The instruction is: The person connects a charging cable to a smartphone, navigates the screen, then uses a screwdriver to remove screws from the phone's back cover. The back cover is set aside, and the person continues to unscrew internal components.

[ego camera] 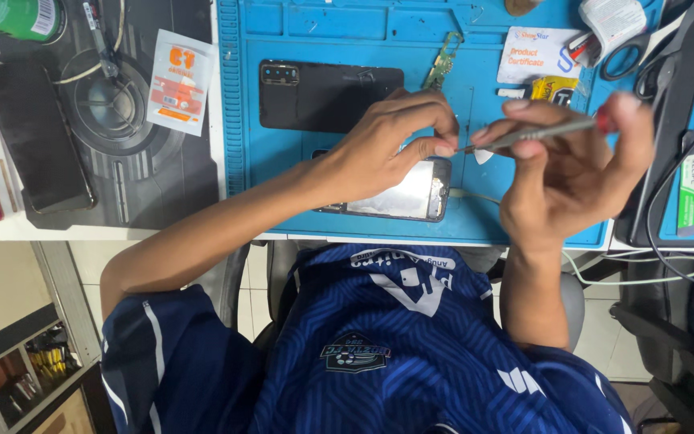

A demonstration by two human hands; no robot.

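Note:
My right hand (572, 173) holds a thin grey screwdriver (536, 134) with a red end, lying level and pointing left. My left hand (391, 149) pinches thumb and forefinger together at the screwdriver's tip; anything between the fingers is too small to see. Both hands hover above an opened phone (407, 197) that lies near the front edge of the blue work mat (459, 221). My left wrist hides part of that phone. A black phone back cover (323, 96) lies on the mat just beyond my left hand.
On the mat's far side are a small green circuit strip (442, 60), a white card (540, 52) and scissors (636, 48). On a dark mat to the left lie a black phone (34, 137) and a white-orange sachet (180, 80). Cables (668, 265) hang at the right.

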